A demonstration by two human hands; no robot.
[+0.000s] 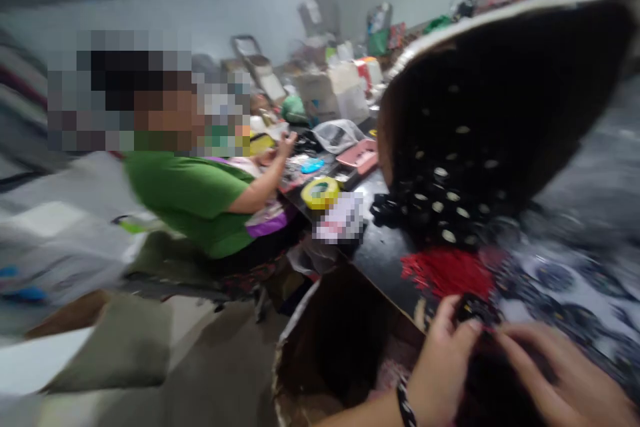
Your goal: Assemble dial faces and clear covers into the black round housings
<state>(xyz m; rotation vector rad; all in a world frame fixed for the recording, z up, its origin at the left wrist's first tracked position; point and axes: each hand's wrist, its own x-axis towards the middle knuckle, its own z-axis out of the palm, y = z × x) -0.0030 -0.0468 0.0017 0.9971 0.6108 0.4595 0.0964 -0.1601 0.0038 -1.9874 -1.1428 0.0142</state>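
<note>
My left hand (445, 353), with a dark patterned band at the wrist, pinches a small dark object (475, 309); its kind is blurred. My right hand (560, 367) is close against the same object, its thumb and fingers drawn together, partly smeared. Just beyond my hands lies a bundle of red strands (450, 271) on the dark tabletop (383, 257). To its right are several dark round pieces (555, 275) on a pale surface. Behind the strands, black pieces with pale spots (445, 213) lie in front of the large dark hollow container (515, 100) with a pale rim.
An open carton (295, 347) stands below the table edge, left of my hands. A person in a green top (195, 193) sits at the left, hands raised over the table. Yellow tape (320, 193), a pink tray (357, 155) and clear plastic (337, 135) lie farther back.
</note>
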